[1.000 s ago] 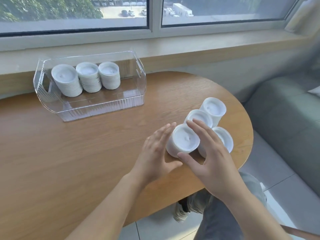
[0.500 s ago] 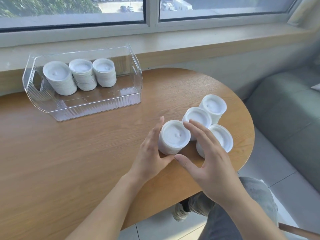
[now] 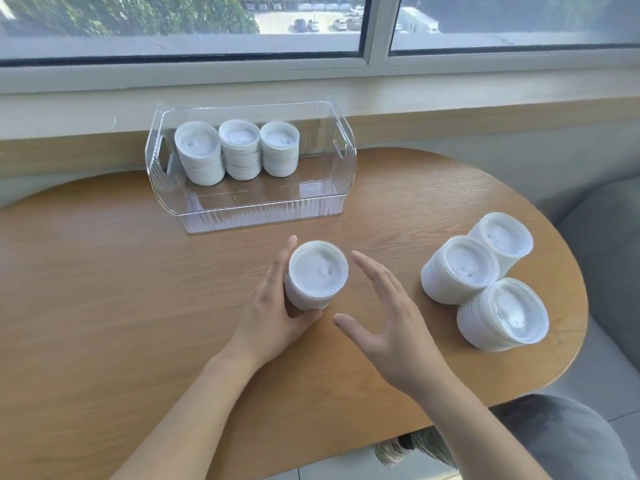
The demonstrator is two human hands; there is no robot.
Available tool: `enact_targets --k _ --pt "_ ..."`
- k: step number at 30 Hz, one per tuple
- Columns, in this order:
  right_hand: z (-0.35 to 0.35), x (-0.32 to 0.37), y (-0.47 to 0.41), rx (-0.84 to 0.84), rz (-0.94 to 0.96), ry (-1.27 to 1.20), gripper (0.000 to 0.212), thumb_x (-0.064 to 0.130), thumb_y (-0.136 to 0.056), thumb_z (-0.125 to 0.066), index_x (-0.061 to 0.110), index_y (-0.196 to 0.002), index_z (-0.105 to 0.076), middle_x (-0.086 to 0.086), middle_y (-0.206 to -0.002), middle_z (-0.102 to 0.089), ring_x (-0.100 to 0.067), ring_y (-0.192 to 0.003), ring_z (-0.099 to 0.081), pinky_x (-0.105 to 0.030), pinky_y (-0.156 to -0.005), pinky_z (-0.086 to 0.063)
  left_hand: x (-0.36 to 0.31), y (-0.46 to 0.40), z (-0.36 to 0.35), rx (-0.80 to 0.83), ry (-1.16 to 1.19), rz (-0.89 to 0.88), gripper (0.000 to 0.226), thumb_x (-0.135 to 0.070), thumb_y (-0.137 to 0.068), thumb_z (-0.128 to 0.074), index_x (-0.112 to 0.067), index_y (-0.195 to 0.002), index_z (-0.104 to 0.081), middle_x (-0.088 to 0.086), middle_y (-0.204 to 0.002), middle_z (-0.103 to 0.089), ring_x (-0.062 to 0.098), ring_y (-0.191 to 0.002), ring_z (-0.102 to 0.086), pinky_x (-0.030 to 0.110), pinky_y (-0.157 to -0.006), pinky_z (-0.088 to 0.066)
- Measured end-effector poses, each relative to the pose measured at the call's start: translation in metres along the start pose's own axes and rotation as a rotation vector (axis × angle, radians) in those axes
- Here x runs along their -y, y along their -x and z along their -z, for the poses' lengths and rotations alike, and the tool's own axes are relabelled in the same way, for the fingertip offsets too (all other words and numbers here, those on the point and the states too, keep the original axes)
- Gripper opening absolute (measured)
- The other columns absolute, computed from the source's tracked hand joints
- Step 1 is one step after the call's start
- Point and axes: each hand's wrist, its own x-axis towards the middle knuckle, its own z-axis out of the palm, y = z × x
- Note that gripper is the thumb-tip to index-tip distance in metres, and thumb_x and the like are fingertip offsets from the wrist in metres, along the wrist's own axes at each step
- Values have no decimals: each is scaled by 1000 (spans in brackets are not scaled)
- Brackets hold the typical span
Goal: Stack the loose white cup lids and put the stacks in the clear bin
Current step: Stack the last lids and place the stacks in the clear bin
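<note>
White lid stack (image 3: 317, 275) has been slid clear of the three remaining stacks (image 3: 485, 282), cupped by the left hand (image 3: 277, 306), right hand (image 3: 388, 320) spread apart beside it, bin-bound next.

Bare table (image 3: 381, 209) lies between stack (image 3: 317, 275) and bin (image 3: 263, 216).
</note>
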Motion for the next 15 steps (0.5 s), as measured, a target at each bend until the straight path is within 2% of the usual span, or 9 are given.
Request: enact_targets --k 2,6,9,12,15 --pt "-15 -3 -10 31 1 -31 83 30 -92 -80 33 -161 -34 24 -160 -38 3 -151 -30 -21 -122 -28 8 2 11 -15 -2 17 119 -37 -75 -91 -52 -162 -11 -15 -151 -53 15 -131 -58 46 -108 -51" --pt "-44 -8 -32 82 -7 -95 88 31 -91 -81 37 -162 -28 30 -158 -34 0 -150 -34 -37 -122 -37 20 7 32 -53 8 62 117 -42 -74 -90 -51 -162 -13 -15 -149 -54 10 -127 -60 41 -106 -52" --pt "-60 -7 -46 118 -15 -136 91 29 -90 -82 40 -162 -27 26 -159 -37 3 -146 -39 -36 -120 -40 31 11 44 -94 -7 67 118 -38 -75 -91 -44 -164 -15 -15 -151 -52 0 -122 -61 30 -105 -50" --pt "-70 -2 -57 134 -21 -210 88 32 -90 -82 39 -161 -31 21 -160 -40 5 -140 -47 -31 -116 -44 39 15 52 -118 -4 55 115 -31 -78 -91 -39 -165 -16 -25 -154 -45 1 -128 -59 17 -105 -44" --pt "-79 -1 -66 139 -30 -266 86 29 -91 -83 38 -161 -33 19 -158 -45 -1 -139 -51 -36 -115 -47 42 18 55 -127 3 56 113 -23 -80 -91 -41 -164 -17 -29 -153 -43 -2 -128 -59 6 -103 -40"
